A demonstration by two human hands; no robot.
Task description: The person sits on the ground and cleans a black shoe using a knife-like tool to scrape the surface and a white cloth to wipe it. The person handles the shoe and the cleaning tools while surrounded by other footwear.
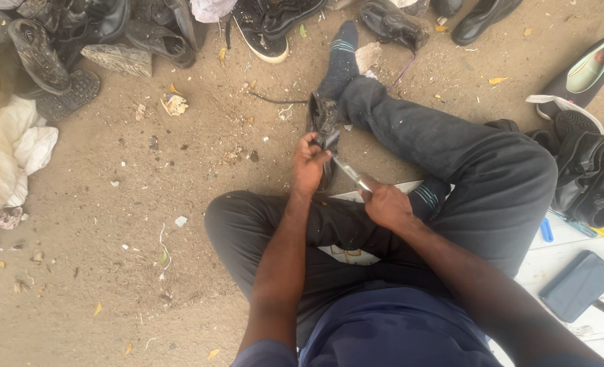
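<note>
Centrally, left hand (308, 163) grips black shoe (323, 119); right hand (385, 204) clenches metal tool (349, 173); sand beside

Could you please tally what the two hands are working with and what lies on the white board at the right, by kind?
Black shoe held by the left hand: 1
Metal tool in the right hand: 1
Dark phone on the white board: 1
Blue tool: 1
Total: 4

worn black shoe (323, 122) upright on sandy ground, slim metal knife (349, 172) against it
</note>
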